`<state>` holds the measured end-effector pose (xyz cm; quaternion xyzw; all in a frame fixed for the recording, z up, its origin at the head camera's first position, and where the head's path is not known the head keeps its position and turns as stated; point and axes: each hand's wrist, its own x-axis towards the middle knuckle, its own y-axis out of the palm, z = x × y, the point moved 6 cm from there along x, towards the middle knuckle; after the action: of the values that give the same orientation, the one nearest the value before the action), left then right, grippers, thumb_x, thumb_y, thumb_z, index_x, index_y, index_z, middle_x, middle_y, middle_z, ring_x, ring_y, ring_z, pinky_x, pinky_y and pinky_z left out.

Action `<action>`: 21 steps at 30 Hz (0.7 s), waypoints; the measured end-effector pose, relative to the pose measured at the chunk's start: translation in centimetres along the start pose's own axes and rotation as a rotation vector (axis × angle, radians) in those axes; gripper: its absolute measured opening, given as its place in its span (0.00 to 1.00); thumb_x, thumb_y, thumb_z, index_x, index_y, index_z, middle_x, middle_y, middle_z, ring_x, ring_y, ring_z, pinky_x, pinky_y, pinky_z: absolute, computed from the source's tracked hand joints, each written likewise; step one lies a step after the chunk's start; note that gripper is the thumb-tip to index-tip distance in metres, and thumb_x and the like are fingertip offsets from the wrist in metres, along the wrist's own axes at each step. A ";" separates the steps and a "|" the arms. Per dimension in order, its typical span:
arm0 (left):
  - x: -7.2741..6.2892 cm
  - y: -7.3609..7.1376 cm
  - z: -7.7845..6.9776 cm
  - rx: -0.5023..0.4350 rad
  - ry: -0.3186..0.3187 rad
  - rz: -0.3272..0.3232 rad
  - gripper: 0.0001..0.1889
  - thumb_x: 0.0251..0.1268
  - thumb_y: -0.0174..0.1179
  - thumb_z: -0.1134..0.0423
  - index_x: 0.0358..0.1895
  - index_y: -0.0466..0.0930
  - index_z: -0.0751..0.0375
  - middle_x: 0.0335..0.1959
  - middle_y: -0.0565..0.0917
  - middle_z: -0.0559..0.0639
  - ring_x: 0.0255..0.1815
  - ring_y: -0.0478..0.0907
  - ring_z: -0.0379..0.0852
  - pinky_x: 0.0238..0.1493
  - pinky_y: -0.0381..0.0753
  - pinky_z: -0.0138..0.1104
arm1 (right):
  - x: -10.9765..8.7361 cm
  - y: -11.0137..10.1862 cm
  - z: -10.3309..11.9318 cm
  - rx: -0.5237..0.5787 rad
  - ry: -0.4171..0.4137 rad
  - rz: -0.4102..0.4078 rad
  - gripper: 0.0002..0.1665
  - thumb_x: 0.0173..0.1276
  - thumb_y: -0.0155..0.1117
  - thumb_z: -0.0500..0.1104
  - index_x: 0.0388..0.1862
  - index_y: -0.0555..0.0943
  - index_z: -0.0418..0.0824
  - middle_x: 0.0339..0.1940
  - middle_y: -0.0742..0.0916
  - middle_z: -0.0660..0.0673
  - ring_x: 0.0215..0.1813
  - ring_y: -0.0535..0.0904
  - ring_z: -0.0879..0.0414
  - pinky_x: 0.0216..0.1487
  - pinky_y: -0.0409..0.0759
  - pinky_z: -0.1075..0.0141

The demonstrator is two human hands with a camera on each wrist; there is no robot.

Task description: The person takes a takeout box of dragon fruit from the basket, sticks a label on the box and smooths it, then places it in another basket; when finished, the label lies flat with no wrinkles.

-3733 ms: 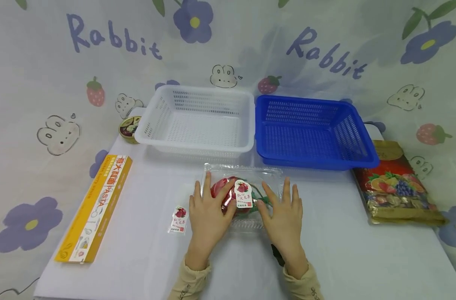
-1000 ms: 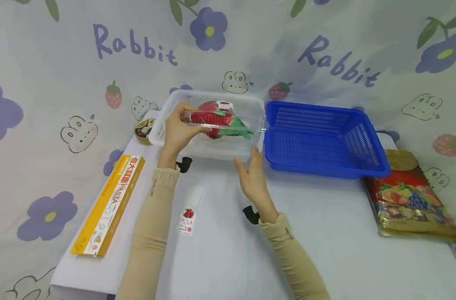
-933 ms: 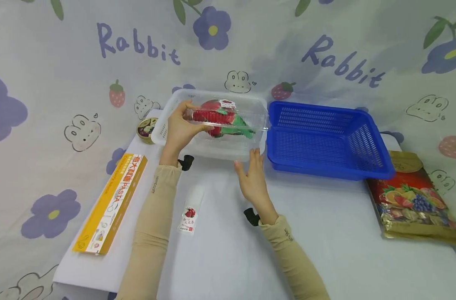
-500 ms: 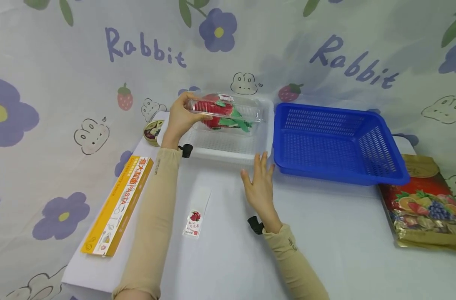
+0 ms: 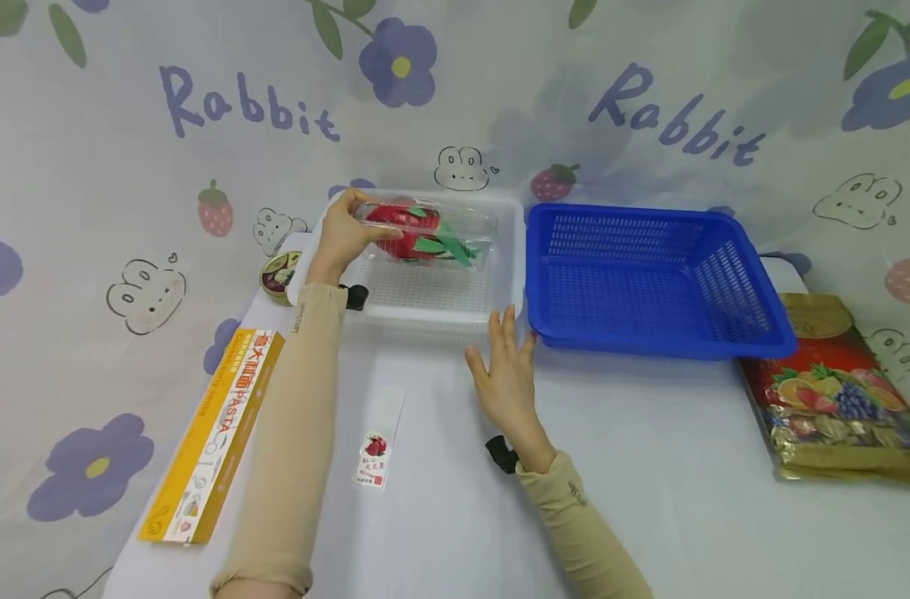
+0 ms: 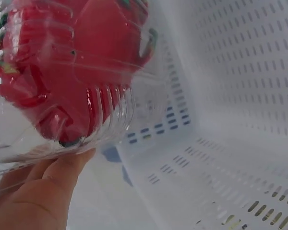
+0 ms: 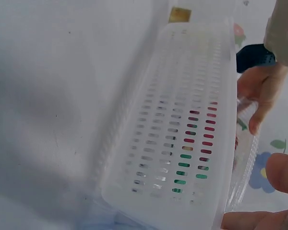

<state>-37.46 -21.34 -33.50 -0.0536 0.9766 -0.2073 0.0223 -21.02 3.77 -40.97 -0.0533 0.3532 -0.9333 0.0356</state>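
Observation:
My left hand point(image 5: 340, 237) grips one end of a clear plastic clamshell box point(image 5: 470, 220), thumb in front and fingers behind. Inside the box lies a red dragon fruit point(image 5: 406, 243) with green leafy tips. The box is within the white basket point(image 5: 425, 314), near its back left, tilted in the left wrist view. That view shows the fruit point(image 6: 101, 38) through the ridged plastic beside the basket's slotted wall point(image 6: 245, 72). My right hand point(image 5: 509, 387) holds nothing; its fingers are spread just in front of the white basket's front right corner. The fruit's colours show through the slots in the right wrist view.
A blue basket point(image 5: 650, 343) stands right of the white one. A red and gold bag point(image 5: 837, 399) lies at far right, a yellow pasta box point(image 5: 211, 437) at left. Behind it sits a round tin point(image 5: 279, 274). A dragon fruit label strip point(image 5: 376, 445) lies on the white table point(image 5: 440, 507).
Earlier both hands were on the box on the table. The left hand has since carried it to the white basket and lowered it inside, while the right hand has come away to the front.

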 end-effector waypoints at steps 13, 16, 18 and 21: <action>1.6 0.2 0.9 0.082 -0.019 0.077 0.27 0.48 0.76 0.64 0.50 0.70 0.57 0.77 0.58 0.48 0.79 0.50 0.51 0.76 0.57 0.47 | 0.2 0.5 -0.2 -0.013 0.000 -0.012 0.42 0.75 0.53 0.52 0.78 0.48 0.38 0.81 0.44 0.42 0.76 0.29 0.26 0.73 0.43 0.33; 1.3 0.1 0.9 0.172 -0.049 0.087 0.31 0.50 0.74 0.62 0.57 0.68 0.57 0.77 0.57 0.53 0.79 0.51 0.54 0.74 0.60 0.49 | 0.1 0.6 0.0 -0.014 -0.001 -0.007 0.43 0.74 0.54 0.52 0.78 0.48 0.38 0.81 0.44 0.42 0.76 0.29 0.27 0.73 0.44 0.33; 1.1 0.1 0.9 0.230 -0.071 0.102 0.34 0.51 0.73 0.62 0.62 0.66 0.58 0.76 0.58 0.57 0.77 0.54 0.56 0.73 0.62 0.50 | 0.1 0.6 0.0 -0.026 -0.005 -0.012 0.44 0.74 0.54 0.51 0.78 0.48 0.37 0.81 0.44 0.41 0.76 0.29 0.26 0.73 0.45 0.32; 0.8 0.2 0.8 0.285 -0.096 0.138 0.39 0.52 0.73 0.62 0.68 0.64 0.58 0.74 0.60 0.62 0.75 0.58 0.58 0.70 0.66 0.51 | 0.0 0.7 0.1 -0.041 -0.006 -0.027 0.44 0.73 0.56 0.50 0.78 0.48 0.36 0.81 0.45 0.40 0.76 0.30 0.26 0.72 0.47 0.32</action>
<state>-38.18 -21.56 -34.36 0.0073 0.9364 -0.3390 0.0903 -20.97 3.19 -41.30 -0.0616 0.3714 -0.9261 0.0232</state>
